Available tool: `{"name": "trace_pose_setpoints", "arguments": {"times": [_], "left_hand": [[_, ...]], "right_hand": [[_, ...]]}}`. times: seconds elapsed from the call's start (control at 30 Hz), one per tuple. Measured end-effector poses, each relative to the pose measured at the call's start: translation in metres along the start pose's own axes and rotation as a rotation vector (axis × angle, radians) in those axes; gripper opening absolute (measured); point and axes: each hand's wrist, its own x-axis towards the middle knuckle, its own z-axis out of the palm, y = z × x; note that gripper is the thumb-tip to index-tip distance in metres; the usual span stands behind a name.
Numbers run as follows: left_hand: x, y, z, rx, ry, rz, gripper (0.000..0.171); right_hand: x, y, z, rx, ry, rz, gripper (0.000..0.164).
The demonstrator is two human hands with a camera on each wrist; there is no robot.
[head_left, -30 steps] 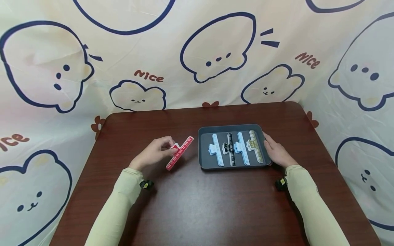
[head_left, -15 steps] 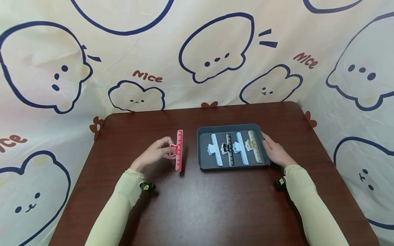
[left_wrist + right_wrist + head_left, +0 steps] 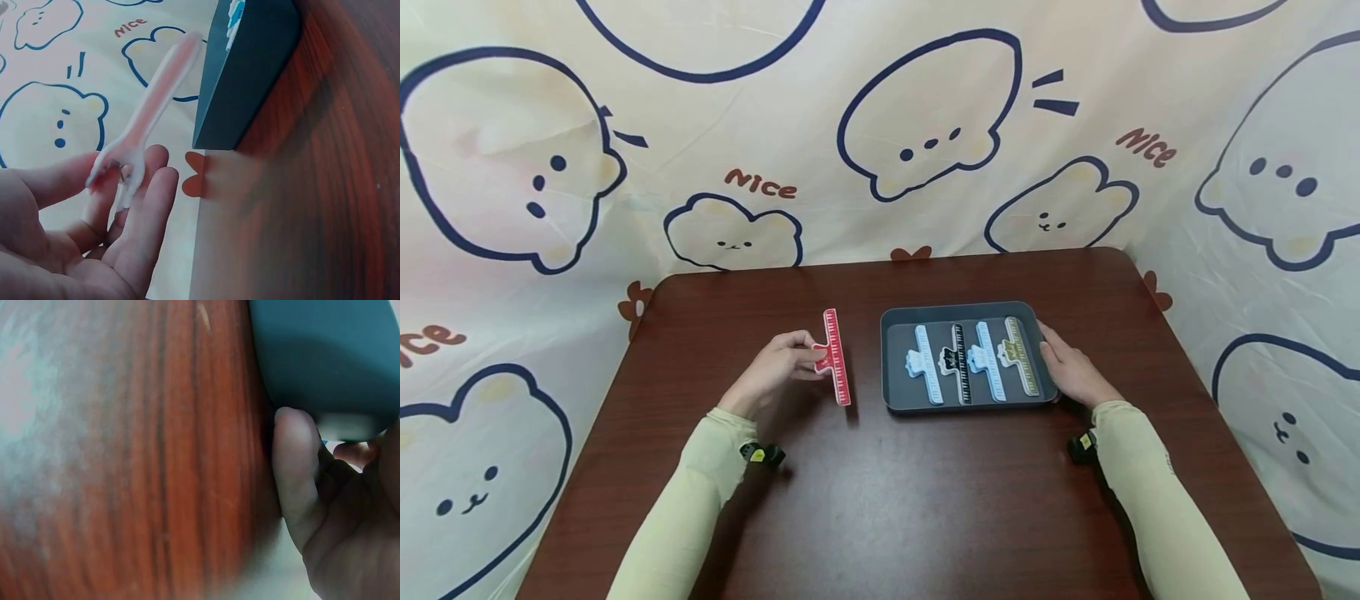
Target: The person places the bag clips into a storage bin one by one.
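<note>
My left hand (image 3: 775,371) pinches a red ruler clip (image 3: 837,358) by its handle, held a little above the table to the left of a dark grey tray (image 3: 897,387). In the left wrist view the clip (image 3: 159,94) appears nearly edge-on, thumb and fingers about its handle. Inside the tray lie a light blue ruler clip (image 3: 928,367), a black one (image 3: 966,375), a second light blue one (image 3: 992,364) and a yellow-green one (image 3: 1022,358), side by side. Against the tray's right side rests my right hand (image 3: 1077,373), fingers extended, thumb (image 3: 297,456) near the tray's close corner.
Everything stands on a dark brown wooden table (image 3: 880,492) with a glossy surface. A patterned cloth (image 3: 820,142) with cartoon outlines hangs behind it and along both sides. Small black cameras are strapped to the left wrist (image 3: 762,454) and the right wrist (image 3: 1082,448).
The red clip has turned in my left hand, from a rightward slant through upright to a slight leftward lean at its far end. The tray and my right hand keep their places.
</note>
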Motion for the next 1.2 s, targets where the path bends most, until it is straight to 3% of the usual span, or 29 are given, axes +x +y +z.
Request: {"name": "trace_pose_setpoints", "arguments": {"times": [0.3, 1.2], "left_hand": [[-0.002, 0.005, 0.000, 0.020, 0.027, -0.004, 0.019], [0.002, 0.019, 0.015, 0.065, -0.060, -0.008, 0.024]], "right_hand": [[0.000, 0.000, 0.000, -0.001, -0.002, -0.003, 0.053], [-0.003, -0.006, -0.002, 0.003, -0.009, 0.008, 0.053]]}}
